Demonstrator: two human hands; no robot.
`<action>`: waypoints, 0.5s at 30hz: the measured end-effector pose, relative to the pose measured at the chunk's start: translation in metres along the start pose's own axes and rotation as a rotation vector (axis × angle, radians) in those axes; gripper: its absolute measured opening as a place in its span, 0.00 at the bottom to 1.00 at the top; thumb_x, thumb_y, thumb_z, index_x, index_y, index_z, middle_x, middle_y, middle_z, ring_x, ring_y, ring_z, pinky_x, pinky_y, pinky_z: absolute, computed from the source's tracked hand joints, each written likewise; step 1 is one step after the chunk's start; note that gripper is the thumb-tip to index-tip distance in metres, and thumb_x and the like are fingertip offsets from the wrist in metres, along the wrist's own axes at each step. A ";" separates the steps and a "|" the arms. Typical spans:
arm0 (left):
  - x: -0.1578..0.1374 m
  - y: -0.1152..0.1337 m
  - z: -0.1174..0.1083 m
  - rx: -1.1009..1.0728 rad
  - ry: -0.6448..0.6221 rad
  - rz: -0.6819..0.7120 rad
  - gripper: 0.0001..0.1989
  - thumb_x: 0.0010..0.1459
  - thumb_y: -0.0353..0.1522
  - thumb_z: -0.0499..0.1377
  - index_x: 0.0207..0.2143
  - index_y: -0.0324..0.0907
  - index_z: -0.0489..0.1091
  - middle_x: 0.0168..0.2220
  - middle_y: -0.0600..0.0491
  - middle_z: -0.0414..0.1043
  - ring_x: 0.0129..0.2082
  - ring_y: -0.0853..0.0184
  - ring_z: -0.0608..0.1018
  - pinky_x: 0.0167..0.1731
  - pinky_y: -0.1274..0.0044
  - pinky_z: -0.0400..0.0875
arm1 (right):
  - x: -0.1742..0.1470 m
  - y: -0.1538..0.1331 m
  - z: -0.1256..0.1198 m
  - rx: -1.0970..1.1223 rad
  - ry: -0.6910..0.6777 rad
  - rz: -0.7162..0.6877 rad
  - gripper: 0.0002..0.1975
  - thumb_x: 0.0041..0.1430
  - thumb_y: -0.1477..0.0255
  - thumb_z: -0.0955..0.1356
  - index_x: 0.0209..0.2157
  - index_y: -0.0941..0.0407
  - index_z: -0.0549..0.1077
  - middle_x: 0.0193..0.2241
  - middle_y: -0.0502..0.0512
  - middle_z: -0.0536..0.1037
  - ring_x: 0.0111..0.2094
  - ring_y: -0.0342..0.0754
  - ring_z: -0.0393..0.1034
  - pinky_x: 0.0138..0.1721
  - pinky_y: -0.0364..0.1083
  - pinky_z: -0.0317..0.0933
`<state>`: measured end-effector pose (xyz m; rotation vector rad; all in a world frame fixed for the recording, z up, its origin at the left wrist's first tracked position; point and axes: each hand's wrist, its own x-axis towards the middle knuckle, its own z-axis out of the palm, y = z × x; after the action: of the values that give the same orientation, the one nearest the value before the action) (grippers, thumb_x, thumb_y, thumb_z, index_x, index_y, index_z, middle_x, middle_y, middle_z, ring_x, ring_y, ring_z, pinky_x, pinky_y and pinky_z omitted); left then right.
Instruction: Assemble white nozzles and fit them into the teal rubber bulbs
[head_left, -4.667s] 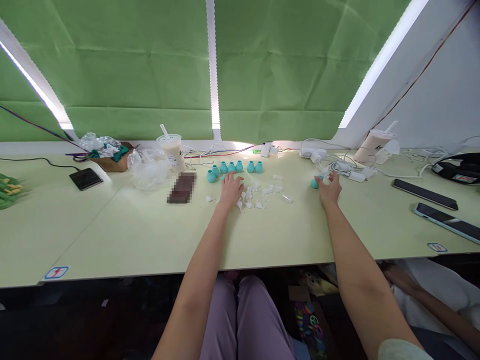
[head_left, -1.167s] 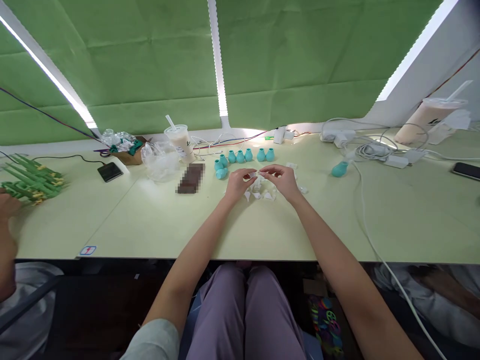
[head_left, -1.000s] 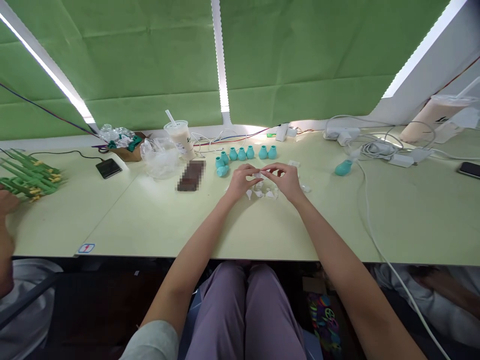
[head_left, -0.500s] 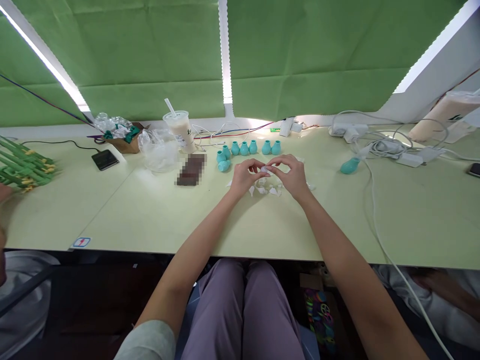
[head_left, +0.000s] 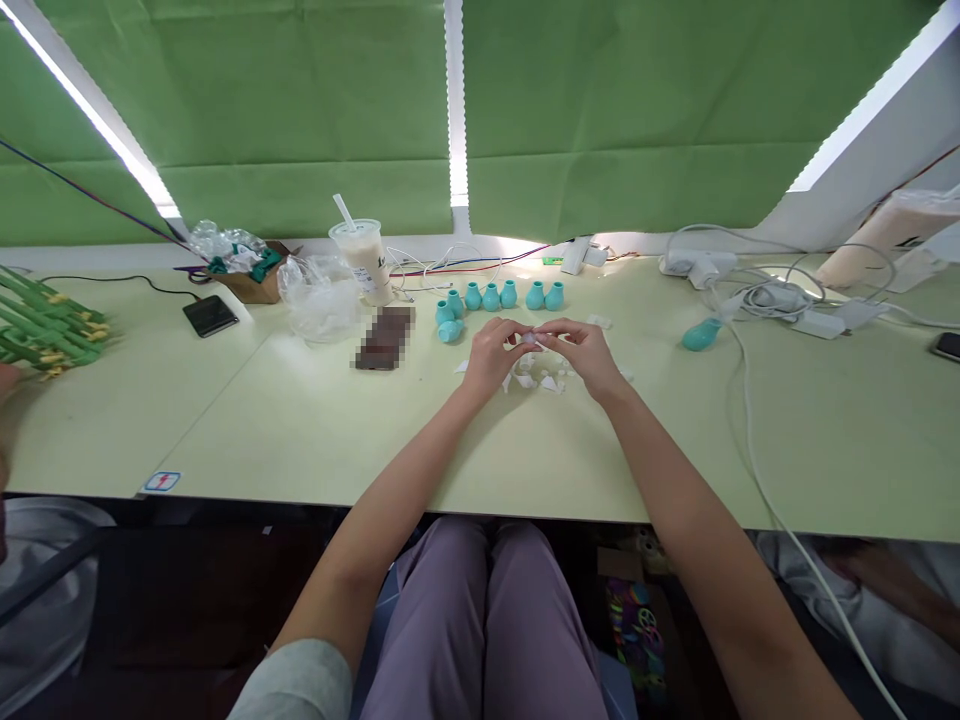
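Between hands (head_left: 493,352) (head_left: 585,352) is a white piece (head_left: 530,338), axis indistinct.

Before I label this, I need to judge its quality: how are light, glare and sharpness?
In the head view, bright strips edge the green blinds; pale glare lies on the table left of the plastic bag; a dark flat item is pixelated; the whitish piece in the left hand and right hand shows little detail.
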<state>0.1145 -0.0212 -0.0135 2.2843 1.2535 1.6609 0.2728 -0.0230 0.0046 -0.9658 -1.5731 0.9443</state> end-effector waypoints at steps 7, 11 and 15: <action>-0.003 -0.007 0.002 0.049 -0.006 0.152 0.10 0.55 0.39 0.58 0.31 0.41 0.71 0.28 0.52 0.73 0.29 0.70 0.71 0.30 0.76 0.66 | 0.001 0.007 0.001 0.233 -0.059 0.159 0.15 0.39 0.61 0.75 0.29 0.54 0.77 0.33 0.52 0.78 0.38 0.48 0.71 0.44 0.49 0.64; -0.005 -0.009 0.002 0.066 -0.061 0.232 0.09 0.58 0.37 0.56 0.32 0.41 0.71 0.31 0.50 0.75 0.33 0.69 0.73 0.34 0.74 0.68 | 0.002 0.014 0.000 0.323 -0.076 0.245 0.15 0.34 0.61 0.77 0.25 0.54 0.77 0.31 0.53 0.79 0.35 0.49 0.73 0.45 0.51 0.65; -0.008 -0.008 0.003 0.072 -0.074 0.239 0.11 0.60 0.36 0.53 0.34 0.41 0.72 0.32 0.50 0.75 0.34 0.69 0.74 0.35 0.74 0.68 | 0.002 0.016 -0.002 0.360 -0.081 0.255 0.16 0.31 0.62 0.78 0.25 0.55 0.78 0.28 0.53 0.79 0.34 0.49 0.73 0.45 0.53 0.65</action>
<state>0.1115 -0.0198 -0.0247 2.6030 1.0790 1.6033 0.2765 -0.0152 -0.0090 -0.8910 -1.3018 1.4053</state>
